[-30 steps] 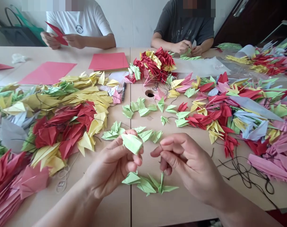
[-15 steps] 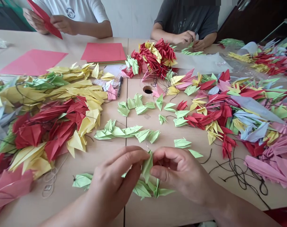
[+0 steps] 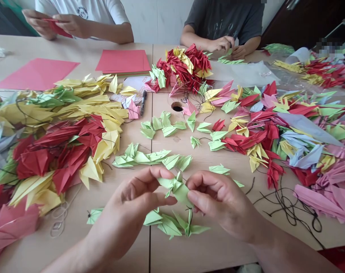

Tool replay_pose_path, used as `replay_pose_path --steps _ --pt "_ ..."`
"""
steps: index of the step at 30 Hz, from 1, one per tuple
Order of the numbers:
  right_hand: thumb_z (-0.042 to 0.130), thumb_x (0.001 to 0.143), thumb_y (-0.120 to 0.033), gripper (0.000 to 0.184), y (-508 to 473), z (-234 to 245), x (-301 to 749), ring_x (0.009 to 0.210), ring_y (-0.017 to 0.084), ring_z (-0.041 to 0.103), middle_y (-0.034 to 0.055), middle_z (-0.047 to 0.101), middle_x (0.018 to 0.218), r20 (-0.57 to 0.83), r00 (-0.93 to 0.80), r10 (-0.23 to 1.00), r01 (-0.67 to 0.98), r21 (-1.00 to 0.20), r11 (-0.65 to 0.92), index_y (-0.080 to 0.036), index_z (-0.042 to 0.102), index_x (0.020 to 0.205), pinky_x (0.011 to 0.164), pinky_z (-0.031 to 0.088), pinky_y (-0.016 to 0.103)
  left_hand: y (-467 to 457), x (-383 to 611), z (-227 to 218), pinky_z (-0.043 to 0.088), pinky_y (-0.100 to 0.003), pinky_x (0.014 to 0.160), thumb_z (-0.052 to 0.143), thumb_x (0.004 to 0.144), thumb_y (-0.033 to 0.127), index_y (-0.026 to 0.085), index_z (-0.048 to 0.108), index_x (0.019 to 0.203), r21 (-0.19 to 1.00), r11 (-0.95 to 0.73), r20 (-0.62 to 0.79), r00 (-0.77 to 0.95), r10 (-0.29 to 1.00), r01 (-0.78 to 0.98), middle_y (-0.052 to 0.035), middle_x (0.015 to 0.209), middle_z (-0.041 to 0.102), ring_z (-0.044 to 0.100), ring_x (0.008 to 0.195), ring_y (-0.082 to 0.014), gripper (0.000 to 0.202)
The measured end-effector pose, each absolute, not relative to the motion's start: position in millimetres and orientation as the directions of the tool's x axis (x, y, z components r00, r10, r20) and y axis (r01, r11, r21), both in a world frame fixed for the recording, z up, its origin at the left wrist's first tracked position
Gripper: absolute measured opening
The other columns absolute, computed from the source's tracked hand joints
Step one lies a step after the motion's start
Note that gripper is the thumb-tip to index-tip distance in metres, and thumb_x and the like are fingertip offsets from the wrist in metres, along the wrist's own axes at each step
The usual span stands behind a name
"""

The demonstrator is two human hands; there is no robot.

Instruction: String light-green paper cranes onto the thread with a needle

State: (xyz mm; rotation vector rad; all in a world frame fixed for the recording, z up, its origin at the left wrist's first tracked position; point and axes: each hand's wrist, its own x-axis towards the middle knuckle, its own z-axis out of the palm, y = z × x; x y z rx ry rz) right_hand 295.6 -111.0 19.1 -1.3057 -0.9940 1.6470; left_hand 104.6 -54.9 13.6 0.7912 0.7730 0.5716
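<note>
Between my two hands is a light green folded paper crane [image 3: 180, 191], tilted, with its folds partly spread. My right hand [image 3: 217, 204] pinches its right side between thumb and index finger. At the crane's left wing, the index fingers of my left hand [image 3: 135, 201] touch the paper while the thumb is held lower, a little apart from it. Just below, more green paper cranes [image 3: 169, 225] lie on the table, and a dark thread runs down to them. A thin needle-like line shows above the crane, too fine to make out.
Heaps of yellow, red and green cranes [image 3: 61, 151] lie left, mixed cranes [image 3: 274, 132] right. Loose black cords [image 3: 288, 208] sit near the right arm. Red paper sheets [image 3: 122, 60], a pen [image 3: 143, 102] and a table hole [image 3: 177, 106] are farther back. Two people fold paper opposite.
The crane has turned from upright and narrow to tilted and wider. My left thumb has moved away from it. Across the table, the person on the left has lowered and folded the red paper.
</note>
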Motion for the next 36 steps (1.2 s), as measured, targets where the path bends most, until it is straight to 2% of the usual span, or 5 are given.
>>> replay_pose_path --steps 3,11,18,24,36 --pt "0.059 0.087 -0.029 0.013 -114 21 292 0.054 0.008 0.039 -0.0044 0.046 0.063 -0.319 -0.13 0.939 -0.098 -0.938 -0.333 -0.018 0.056 0.082 0.048 0.034 0.02 -61 105 10 0.055 -0.019 0.071 0.078 0.08 0.019 0.031 0.063 0.11 0.771 0.612 -0.349 0.686 0.639 -0.177 -0.0005 0.098 0.064 0.065 0.084 -0.0132 0.035" --pt "0.058 0.092 -0.024 0.013 -121 20 287 0.054 0.007 0.038 -0.0062 0.044 0.062 -0.227 -0.171 0.959 -0.04 -0.971 -0.237 -0.018 0.056 0.08 0.048 0.035 0.018 -62 109 11 0.044 -0.013 0.058 0.074 0.086 0.027 0.028 0.063 0.093 0.741 0.634 -0.387 0.631 0.672 -0.221 0.0059 0.07 0.049 0.046 0.061 -0.0061 0.014" --pt "0.059 0.091 -0.024 0.012 -117 19 289 0.055 0.007 0.04 -0.005 0.047 0.065 -0.223 -0.154 0.963 -0.103 -0.965 -0.24 -0.018 0.056 0.081 0.049 0.036 0.018 -59 110 10 0.048 -0.012 0.075 0.071 0.089 0.029 0.029 0.071 0.092 0.836 0.515 -0.298 0.632 0.716 -0.189 0.003 0.097 0.063 0.057 0.088 -0.0082 0.003" --pt "0.057 0.093 -0.025 0.012 -119 18 287 0.052 0.006 0.037 -0.0065 0.044 0.062 -0.222 -0.156 0.963 -0.093 -0.967 -0.238 -0.018 0.057 0.084 0.044 0.033 0.016 -63 111 10 0.048 -0.015 0.06 0.074 0.087 0.027 0.03 0.068 0.103 0.761 0.623 -0.376 0.657 0.653 -0.184 0.0034 0.083 0.064 0.055 0.065 -0.0065 0.018" --pt "0.049 0.1 -0.01 0.027 -122 5 291 0.078 0.007 0.065 0.0002 0.07 0.103 0.248 -0.068 0.966 0.172 -0.951 0.256 -0.027 0.052 0.121 0.069 0.055 0.018 -49 104 21 0.053 -0.006 0.055 0.076 0.077 0.003 0.025 0.067 0.121 0.202 0.817 -0.383 0.724 0.573 -0.54 -0.0037 0.097 0.071 0.065 0.064 -0.0038 0.05"
